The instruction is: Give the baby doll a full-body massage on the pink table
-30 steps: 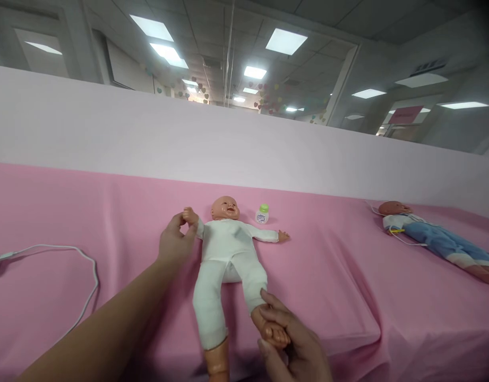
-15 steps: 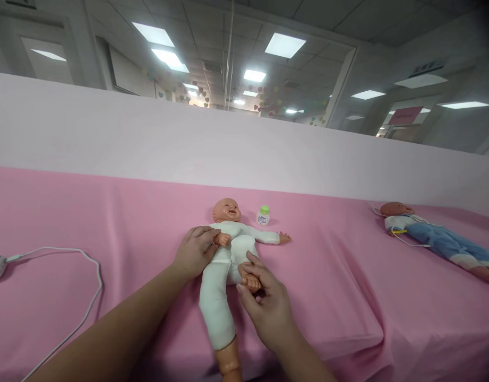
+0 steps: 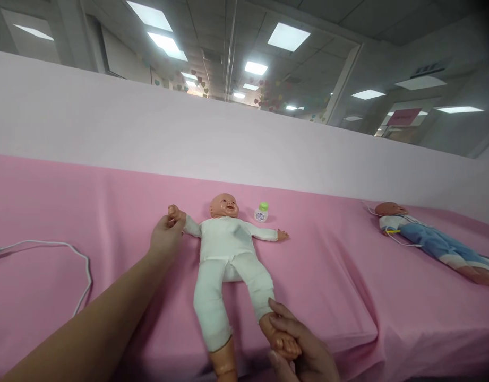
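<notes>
A baby doll (image 3: 226,239) with a white cloth body lies on its back on the pink sheet (image 3: 316,276), head toward the wall. My left hand (image 3: 167,233) is closed round the doll's hand on the left side, with that arm stretched out sideways. Lower right, my right hand (image 3: 303,345) grips the doll's foot (image 3: 284,342), fingers round the ankle and thumb below; that leg is straightened out. The doll's other arm and leg lie free. Beside its head stands a small clear bottle with a green cap (image 3: 262,212).
A second doll (image 3: 431,239) in blue trousers lies at the far right, with a thin white tube and a yellow piece on it. On the left a white cable (image 3: 49,242) curves over the sheet. A white wall (image 3: 156,127) with glass above runs behind.
My left hand has drawn the doll's arm from its chest out to the left. My right hand has pulled the bent leg down and right until straight. The view has shifted slightly.
</notes>
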`<control>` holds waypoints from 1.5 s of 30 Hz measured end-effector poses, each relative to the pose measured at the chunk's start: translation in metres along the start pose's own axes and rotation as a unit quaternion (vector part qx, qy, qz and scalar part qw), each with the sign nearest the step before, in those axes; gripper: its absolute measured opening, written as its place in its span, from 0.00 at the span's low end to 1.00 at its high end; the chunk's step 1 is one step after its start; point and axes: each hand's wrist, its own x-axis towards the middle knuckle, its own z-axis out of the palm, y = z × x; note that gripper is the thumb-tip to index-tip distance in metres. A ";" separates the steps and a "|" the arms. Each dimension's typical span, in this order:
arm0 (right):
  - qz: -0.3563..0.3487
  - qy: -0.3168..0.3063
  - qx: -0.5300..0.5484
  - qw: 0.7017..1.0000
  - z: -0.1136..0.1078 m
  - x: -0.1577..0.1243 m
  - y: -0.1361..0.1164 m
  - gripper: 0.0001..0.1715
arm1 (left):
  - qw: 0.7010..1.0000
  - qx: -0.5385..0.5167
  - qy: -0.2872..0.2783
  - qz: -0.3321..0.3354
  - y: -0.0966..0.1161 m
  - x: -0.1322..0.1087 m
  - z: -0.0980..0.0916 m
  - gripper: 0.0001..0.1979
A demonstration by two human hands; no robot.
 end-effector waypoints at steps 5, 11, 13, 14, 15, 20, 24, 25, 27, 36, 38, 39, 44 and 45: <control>0.044 -0.004 -0.022 0.999 0.004 -0.007 0.010 0.21 | 0.989 -0.109 0.032 -0.094 -0.012 0.018 -0.002 0.13; 0.039 -0.017 -0.024 0.999 0.003 0.002 0.008 0.19 | 1.000 0.001 0.012 0.005 -0.004 0.004 -0.001 0.14; 0.047 0.018 -0.018 0.999 0.003 0.006 0.003 0.18 | 0.997 0.065 -0.003 0.035 0.000 -0.005 0.000 0.13; 0.045 0.023 -0.018 0.999 0.002 0.009 0.000 0.18 | 0.995 0.089 -0.011 0.053 0.002 -0.009 0.001 0.12; 0.039 0.016 -0.019 0.999 0.002 0.014 -0.004 0.18 | 0.992 0.105 -0.021 0.073 0.004 -0.012 0.003 0.12; 0.027 -0.021 -0.033 0.999 0.006 0.048 -0.021 0.21 | 0.970 0.139 -0.105 0.172 0.007 -0.025 0.010 0.14; 0.046 -0.028 -0.033 0.998 0.023 0.072 -0.025 0.19 | 0.928 0.220 -0.156 0.257 0.004 -0.027 0.011 0.17; 0.049 -0.030 -0.027 0.998 0.028 0.076 -0.023 0.19 | 0.917 0.236 -0.166 0.275 0.003 -0.027 0.010 0.18; 0.054 -0.036 -0.018 0.998 0.036 0.081 -0.016 0.19 | 0.899 0.256 -0.178 0.307 0.001 -0.027 0.010 0.19; 0.051 -0.051 -0.056 0.996 0.036 0.071 -0.014 0.22 | 0.932 0.226 -0.129 0.251 0.002 -0.024 0.009 0.18; 0.033 -0.048 -0.075 0.996 0.028 0.064 -0.022 0.22 | 0.956 0.185 -0.104 0.203 0.003 -0.018 0.005 0.17; 0.022 -0.054 -0.087 0.995 0.024 0.060 -0.025 0.23 | 0.966 0.168 -0.089 0.174 0.002 -0.014 0.002 0.16; -0.039 -0.108 -0.143 0.983 0.006 0.036 -0.019 0.30 | 0.997 0.077 -0.006 0.015 -0.009 0.012 -0.009 0.15; -0.047 -0.112 -0.149 0.981 0.004 0.032 -0.015 0.31 | 0.999 0.047 0.006 -0.008 -0.013 0.017 -0.010 0.15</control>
